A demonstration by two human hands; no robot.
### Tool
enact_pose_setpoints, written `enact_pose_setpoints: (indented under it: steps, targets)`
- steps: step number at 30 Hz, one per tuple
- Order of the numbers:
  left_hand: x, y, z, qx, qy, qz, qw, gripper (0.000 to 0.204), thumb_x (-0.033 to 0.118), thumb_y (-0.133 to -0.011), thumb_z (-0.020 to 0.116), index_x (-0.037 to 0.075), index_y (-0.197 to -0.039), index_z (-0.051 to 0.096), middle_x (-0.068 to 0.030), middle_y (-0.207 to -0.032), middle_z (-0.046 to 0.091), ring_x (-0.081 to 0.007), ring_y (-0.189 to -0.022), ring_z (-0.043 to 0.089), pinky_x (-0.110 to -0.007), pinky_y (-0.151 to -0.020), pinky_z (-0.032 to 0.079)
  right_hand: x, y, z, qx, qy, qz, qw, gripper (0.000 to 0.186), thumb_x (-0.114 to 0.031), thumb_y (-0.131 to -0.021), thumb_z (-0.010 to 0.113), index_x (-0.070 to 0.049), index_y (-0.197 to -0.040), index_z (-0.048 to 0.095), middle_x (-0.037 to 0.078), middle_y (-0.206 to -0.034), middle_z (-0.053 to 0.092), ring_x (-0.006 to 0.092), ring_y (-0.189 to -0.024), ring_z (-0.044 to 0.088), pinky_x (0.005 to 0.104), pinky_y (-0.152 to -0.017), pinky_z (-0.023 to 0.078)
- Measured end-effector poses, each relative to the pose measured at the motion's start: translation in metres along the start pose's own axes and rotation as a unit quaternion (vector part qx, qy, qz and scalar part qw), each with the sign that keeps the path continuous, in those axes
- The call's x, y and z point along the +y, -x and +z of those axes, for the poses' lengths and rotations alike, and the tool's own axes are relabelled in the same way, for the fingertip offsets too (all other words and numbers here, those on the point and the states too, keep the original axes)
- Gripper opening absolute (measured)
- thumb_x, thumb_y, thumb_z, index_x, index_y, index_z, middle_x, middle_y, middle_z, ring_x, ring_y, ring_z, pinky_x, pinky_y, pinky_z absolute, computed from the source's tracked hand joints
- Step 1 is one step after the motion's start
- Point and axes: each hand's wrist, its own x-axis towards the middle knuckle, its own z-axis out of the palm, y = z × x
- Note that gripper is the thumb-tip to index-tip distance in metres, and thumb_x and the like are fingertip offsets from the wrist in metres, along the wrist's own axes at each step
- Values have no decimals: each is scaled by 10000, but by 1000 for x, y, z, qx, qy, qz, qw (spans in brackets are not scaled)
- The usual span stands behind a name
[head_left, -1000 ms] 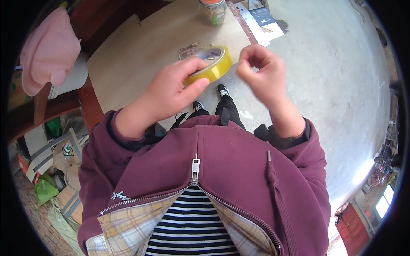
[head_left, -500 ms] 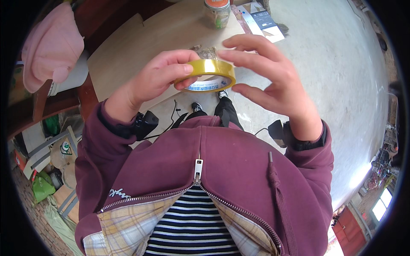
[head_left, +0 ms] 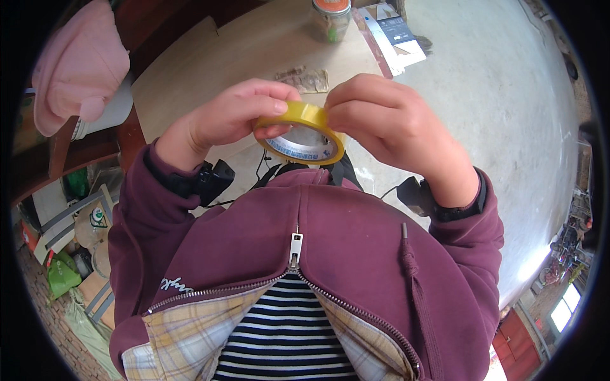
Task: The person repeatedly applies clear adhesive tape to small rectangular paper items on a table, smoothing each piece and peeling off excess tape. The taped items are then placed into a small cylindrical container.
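Though fingers hide its far rim, yellow tape roll (head_left: 300,133) between left hand (head_left: 232,117) and right hand (head_left: 387,124).

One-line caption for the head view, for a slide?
Both hands, left hand and right hand, grip a yellow tape roll above a wooden table.

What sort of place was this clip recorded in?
Probably a home yard or an open work area: a bare concrete floor, a plain wooden table with a lidded jar, and clutter piled at the side. Both hands hold a yellow tape roll.
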Motion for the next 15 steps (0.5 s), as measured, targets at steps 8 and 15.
enact_pose_setpoints:
  steps: [8, 15]
  targets:
    - [21, 32, -1, 93, -126, 102, 982, 475, 365, -850, 742, 4, -1083, 539, 17, -727, 499, -78, -671, 443, -235, -645, 385, -23, 18, -31, 234, 52, -12, 971, 167, 102, -714, 654, -7, -805, 567, 132, -849, 622, 251, -722, 603, 339, -641, 490]
    - [57, 54, 38, -200, 20, 335, 921, 166, 163, -953, 605, 44, -897, 504, -185, -1051, 604, -517, -1213, 470, -669, -1026, 338, -70, 24, -62, 388, 46, -164, 906, 189, 35, -644, 687, -117, -739, 628, 28, -812, 599, 221, -700, 570, 289, -514, 438]
